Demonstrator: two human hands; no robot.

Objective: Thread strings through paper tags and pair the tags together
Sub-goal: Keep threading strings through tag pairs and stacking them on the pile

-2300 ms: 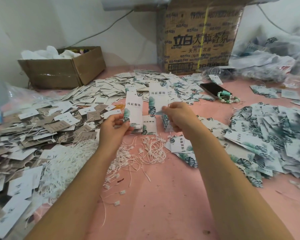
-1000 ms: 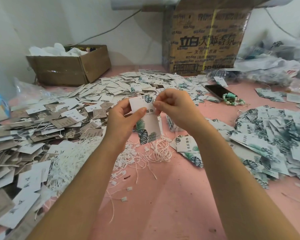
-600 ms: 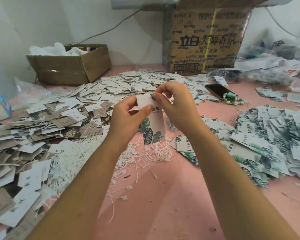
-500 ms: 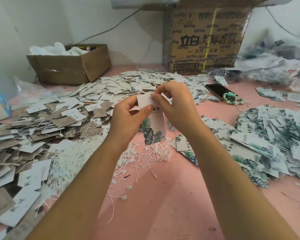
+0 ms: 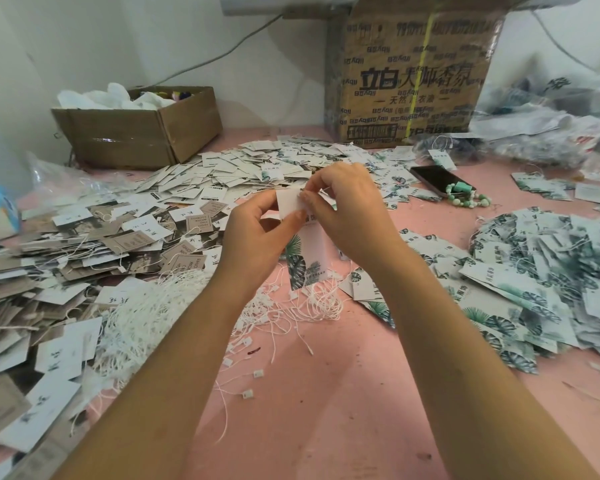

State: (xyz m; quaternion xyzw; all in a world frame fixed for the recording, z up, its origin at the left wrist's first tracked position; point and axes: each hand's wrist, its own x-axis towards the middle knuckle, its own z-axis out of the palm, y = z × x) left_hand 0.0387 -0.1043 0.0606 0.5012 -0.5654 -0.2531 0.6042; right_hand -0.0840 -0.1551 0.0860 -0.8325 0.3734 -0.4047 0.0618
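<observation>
Above the pink table, my left hand pinches the upper part of white paper tags with green leaf prints, which hang upright between both hands. My right hand pinches at the tags' top edge with thumb and forefinger; whether a string is in those fingers is too small to tell. Directly below lies a tangle of white strings with small plastic ends. A pile of leaf-print tags lies on the right.
Heaps of white and brown tags cover the left and back of the table. An open brown box stands back left, a large printed carton back centre. A phone and green bead bracelet lie right of my hands.
The two tags held apart earlier have been brought together into one upright stack. My right hand has moved onto the stack's top edge, and both hands have risen slightly.
</observation>
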